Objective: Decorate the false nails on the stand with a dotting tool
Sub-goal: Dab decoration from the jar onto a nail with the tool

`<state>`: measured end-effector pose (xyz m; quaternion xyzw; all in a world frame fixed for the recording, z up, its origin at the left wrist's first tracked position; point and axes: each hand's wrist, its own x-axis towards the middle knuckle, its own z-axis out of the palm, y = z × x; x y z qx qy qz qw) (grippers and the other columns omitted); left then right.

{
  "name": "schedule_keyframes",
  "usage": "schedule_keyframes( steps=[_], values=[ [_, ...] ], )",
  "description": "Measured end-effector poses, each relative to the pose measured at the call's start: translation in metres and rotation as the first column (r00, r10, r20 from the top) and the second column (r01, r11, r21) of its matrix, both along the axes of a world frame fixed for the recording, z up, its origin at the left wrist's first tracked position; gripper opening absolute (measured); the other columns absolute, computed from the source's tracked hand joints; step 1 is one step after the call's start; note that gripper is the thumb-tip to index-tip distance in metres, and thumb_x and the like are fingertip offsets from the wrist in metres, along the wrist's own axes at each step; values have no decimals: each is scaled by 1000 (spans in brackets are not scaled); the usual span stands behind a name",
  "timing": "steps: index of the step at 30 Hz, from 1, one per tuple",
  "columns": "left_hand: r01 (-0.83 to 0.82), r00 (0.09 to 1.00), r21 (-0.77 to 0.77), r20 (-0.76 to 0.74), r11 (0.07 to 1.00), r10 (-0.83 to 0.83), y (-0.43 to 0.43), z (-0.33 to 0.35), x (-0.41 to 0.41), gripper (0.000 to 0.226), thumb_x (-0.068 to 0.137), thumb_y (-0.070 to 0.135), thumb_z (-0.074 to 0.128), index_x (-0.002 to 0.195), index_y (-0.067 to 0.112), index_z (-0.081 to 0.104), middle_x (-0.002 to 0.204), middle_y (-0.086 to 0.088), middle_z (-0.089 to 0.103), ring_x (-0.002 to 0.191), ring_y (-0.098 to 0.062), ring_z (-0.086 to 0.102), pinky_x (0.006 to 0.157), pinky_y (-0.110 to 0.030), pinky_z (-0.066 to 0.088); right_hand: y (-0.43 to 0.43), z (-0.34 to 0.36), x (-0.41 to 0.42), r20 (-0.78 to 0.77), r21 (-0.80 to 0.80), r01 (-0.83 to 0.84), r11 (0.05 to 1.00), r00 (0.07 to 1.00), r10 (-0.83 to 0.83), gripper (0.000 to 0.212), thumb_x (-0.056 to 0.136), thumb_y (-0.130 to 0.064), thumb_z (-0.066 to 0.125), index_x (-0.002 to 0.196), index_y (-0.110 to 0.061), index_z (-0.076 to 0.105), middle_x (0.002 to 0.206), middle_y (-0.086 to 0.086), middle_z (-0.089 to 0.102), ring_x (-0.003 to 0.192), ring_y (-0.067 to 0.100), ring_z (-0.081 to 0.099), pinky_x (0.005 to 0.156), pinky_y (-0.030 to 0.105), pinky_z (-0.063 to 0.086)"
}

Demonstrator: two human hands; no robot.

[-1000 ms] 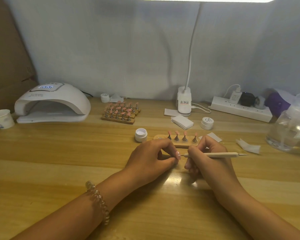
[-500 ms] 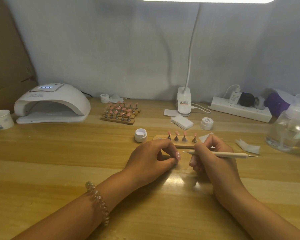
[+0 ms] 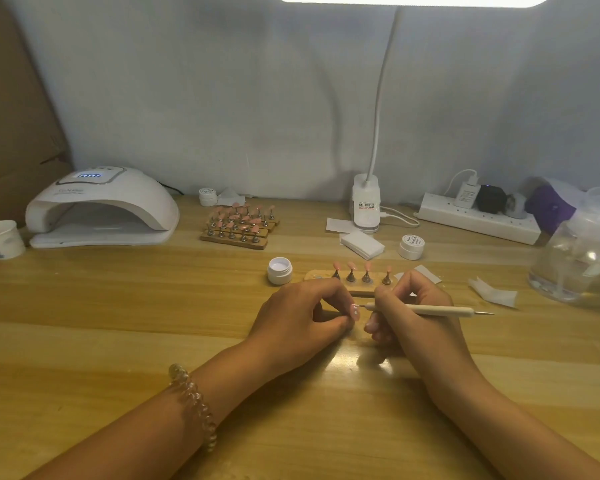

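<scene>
Left hand (image 3: 302, 318) is curling, thumb and forefinger pinching a small pale pink false nail (image 3: 355, 311); whatever is carrying it is hiding inside the fingers. Right hand (image 3: 413, 317) is gripping a beige wooden dotting tool with metal tips (image 3: 430, 310) pen-style, near tip sitting at that nail; contact is too small to confirm. Light wooden stand strip (image 3: 313, 274) is lying just beyond both hands, which are covering its near edge; four pink nails on metal cones (image 3: 367, 271) are standing on it. Open white round jar (image 3: 280, 270) is sitting just beyond the left hand. Torn white wipe (image 3: 492, 292) is lying right of the right hand. Clear plastic container (image 3: 575, 258), far right, is getting cut off by the frame, contents blurred.
</scene>
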<state>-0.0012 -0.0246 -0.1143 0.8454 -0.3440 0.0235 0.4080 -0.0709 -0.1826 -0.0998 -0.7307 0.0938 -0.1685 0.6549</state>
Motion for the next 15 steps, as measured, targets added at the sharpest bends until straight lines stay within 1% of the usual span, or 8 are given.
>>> schedule_keyframes(
  steps=[4,6,10,15],
  values=[
    [3,1000,-4,-6,1000,-3,0,0,0,17,84,28,74,78,39,62,79,26,63,57,-4,48,58,-26,36,0,0,0,-6,24,-8,1000,1000,8,24,90,-10,61,74,-2,45,58,15,67,46,14,59,44,23,48],
    [3,1000,-2,-3,1000,-3,0,0,-1,18,84,28,74,78,40,62,80,27,63,57,-4,47,58,-26,36,0,1,0,-10,30,-10,999,1000,11,25,91,-10,61,75,0,44,58,15,67,46,15,59,44,22,49],
    [2,1000,3,-1,1000,-2,0,0,-1,18,84,28,74,78,40,62,80,27,63,57,-5,48,58,-27,37,0,0,0,-14,14,-9,1000,1000,9,26,91,-11,62,78,3,44,59,15,67,46,15,60,44,23,49],
    [2,1000,6,-6,1000,-2,0,1,-1,14,84,29,74,80,38,64,80,26,63,58,-5,48,59,-28,40,0,0,0,-9,-4,16,1000,1000,-16,26,90,-12,62,80,4,46,59,15,68,47,15,61,45,28,50]
  ],
)
